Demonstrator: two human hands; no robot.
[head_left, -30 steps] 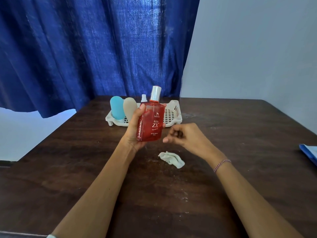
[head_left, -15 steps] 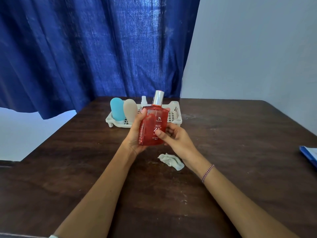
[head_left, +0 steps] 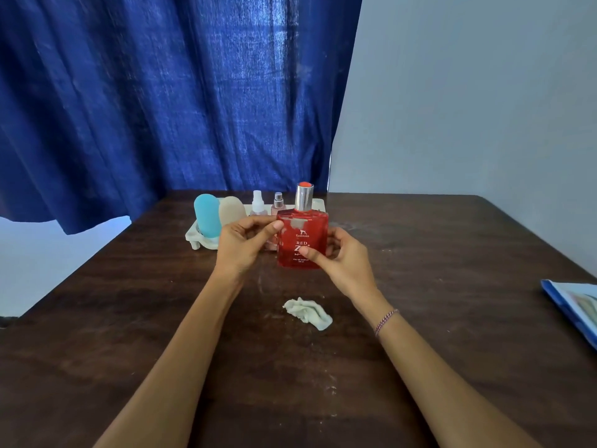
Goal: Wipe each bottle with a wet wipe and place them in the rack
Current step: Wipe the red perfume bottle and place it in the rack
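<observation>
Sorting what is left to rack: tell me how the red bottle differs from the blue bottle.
The red bottle is flat-sided, see-through, silver-capped and held off the table; the blue bottle is rounded, opaque and stands in the rack. Both are upright.

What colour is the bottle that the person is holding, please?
The bottle is red with a silver cap, clearest in the head view.

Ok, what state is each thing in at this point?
Red bottle: upright, off the table, held by both hands.
Left hand: pinches the bottle's upper corner.
Right hand: grips the bottle's lower side.
Wipe: crumpled, lying loose on the table.
Rack: holds a blue bottle, a beige bottle and two small spray bottles, all upright.
</observation>
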